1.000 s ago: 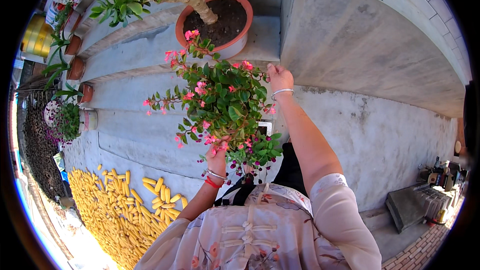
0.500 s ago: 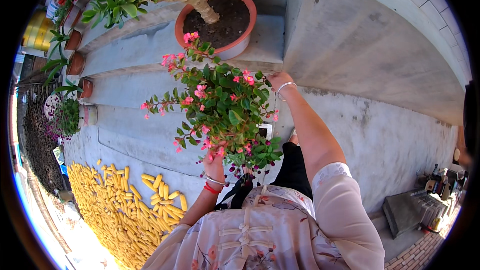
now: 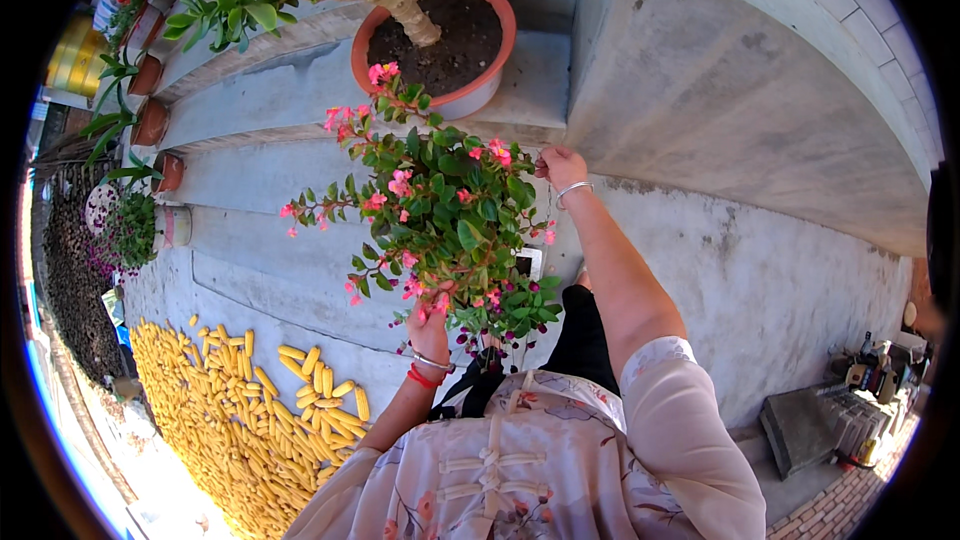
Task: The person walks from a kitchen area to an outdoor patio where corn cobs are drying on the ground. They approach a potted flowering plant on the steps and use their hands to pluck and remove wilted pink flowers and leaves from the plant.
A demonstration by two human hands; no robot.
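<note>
A leafy plant with pink flowers (image 3: 425, 185) fills the middle of the view, and its pot is hidden under the foliage. At its lower edge, my left hand (image 3: 432, 320) has its fingers drawn together among pink blossoms; what they grip is partly covered. My right hand (image 3: 562, 166) is by the plant's upper right side, fingertips pinched close to the outer leaves. Whatever lies in that pinch is too small to name. Just right of my left hand, a smaller plant with dark purple blooms (image 3: 520, 308) sits below the pink one.
Concrete steps (image 3: 260, 170) rise beyond the plant, bearing a thick-trunked plant in an orange-rimmed pot (image 3: 508, 35). Many corn cobs (image 3: 240, 420) cover the ground at lower left. A concrete side wall (image 3: 720, 80) stands at right. Small terracotta pots (image 3: 152, 122) line the steps' left end.
My right hand has shifted slightly downward and come a little away from the leaf it was at, its fingers more curled. My left hand stays nearly in place.
</note>
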